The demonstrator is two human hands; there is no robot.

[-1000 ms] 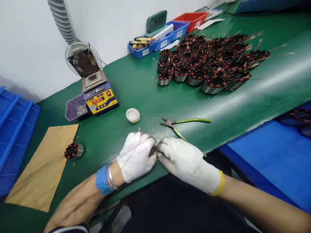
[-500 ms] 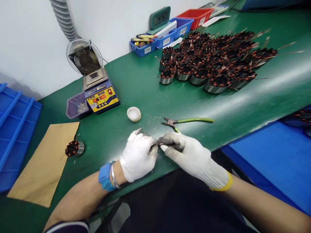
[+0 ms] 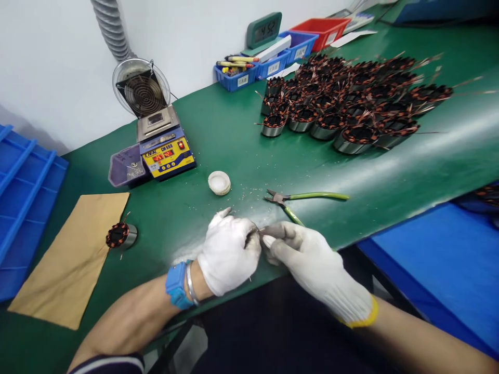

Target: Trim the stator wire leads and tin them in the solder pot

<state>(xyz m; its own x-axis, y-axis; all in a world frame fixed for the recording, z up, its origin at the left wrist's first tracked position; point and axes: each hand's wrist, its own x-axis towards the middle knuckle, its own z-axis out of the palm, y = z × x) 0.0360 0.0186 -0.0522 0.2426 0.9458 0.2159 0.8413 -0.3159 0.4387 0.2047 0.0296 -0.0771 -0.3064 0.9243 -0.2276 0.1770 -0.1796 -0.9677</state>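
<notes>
My left hand (image 3: pixel 230 253), in a white glove, is closed, with its knuckles up, over the front edge of the bench. What it grips is hidden under the palm; a fine wire end sticks out below it. Against its thumb and forefinger, my gloved right hand (image 3: pixel 298 252) pinches a thin copper wire (image 3: pixel 262 233), only a bit of which shows. Just beyond the right hand lie side cutters (image 3: pixel 281 197) with green handles, jaws apart. A small round white dish (image 3: pixel 219 183) stands past the left hand among scattered tiny clippings.
Many wound motor stators (image 3: pixel 356 139) crowd the back right. One stator (image 3: pixel 121 236) lies by brown cardboard (image 3: pixel 72 254). At the back left stand a yellow-and-blue solder pot (image 3: pixel 169 158) and a purple tray (image 3: pixel 125 166). Blue bins (image 3: pixel 236 82), a red bin (image 3: pixel 322 32) and a clock (image 3: pixel 264 30) line the wall.
The view has shifted slightly, so the bench things appear a little further right. Both hands stay together, and the right fingers have closed in nearer to the left hand.
</notes>
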